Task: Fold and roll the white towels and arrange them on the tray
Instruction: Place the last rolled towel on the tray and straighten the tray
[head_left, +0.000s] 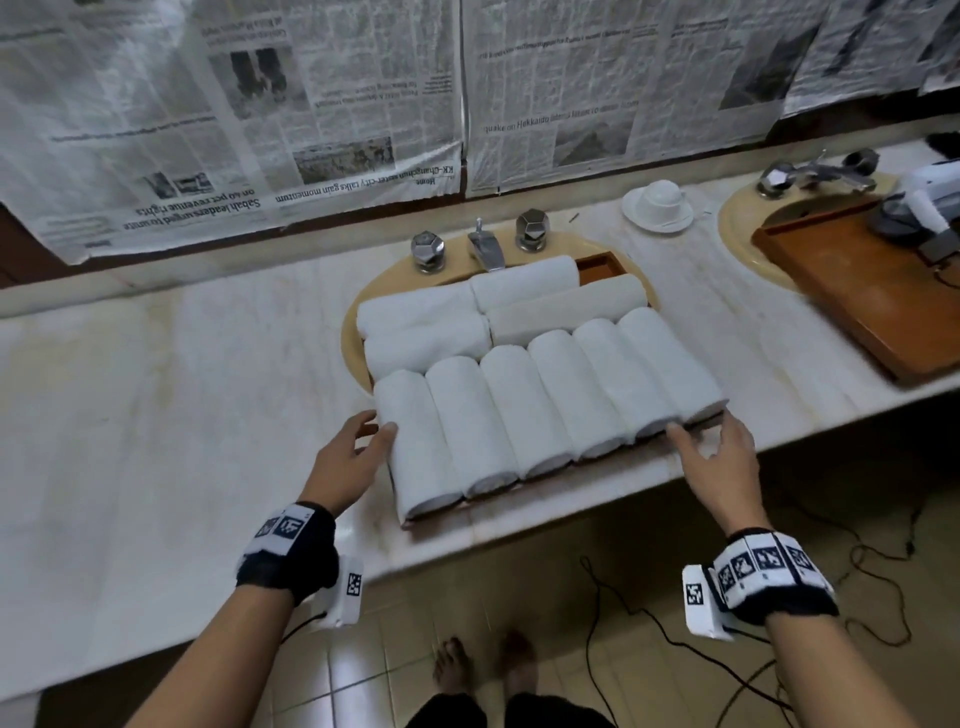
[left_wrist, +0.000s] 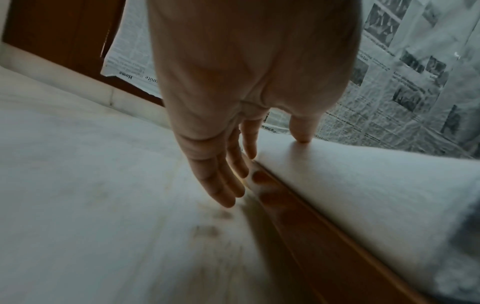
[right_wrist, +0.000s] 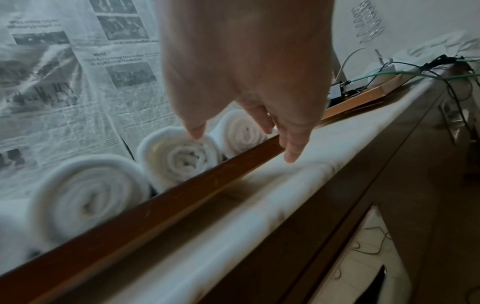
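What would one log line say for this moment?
towels: rolled, on tray | left hand: open, thumb touching end roll | right hand: open at tray edge

Rolled towels (head_left: 524, 374) fill the tray (head_left: 597, 267) on the bench (head_left: 208, 415).
Left hand (head_left: 348, 457) and right hand (head_left: 722, 462) flank its front corners, fingers relaxed.

Cup (head_left: 661, 196) (upturned) on saucer (head_left: 655, 214)

6 rolled towels (head_left: 524, 410) fill the tray's (head_left: 597, 267) front, 4 lie crosswise behind them.
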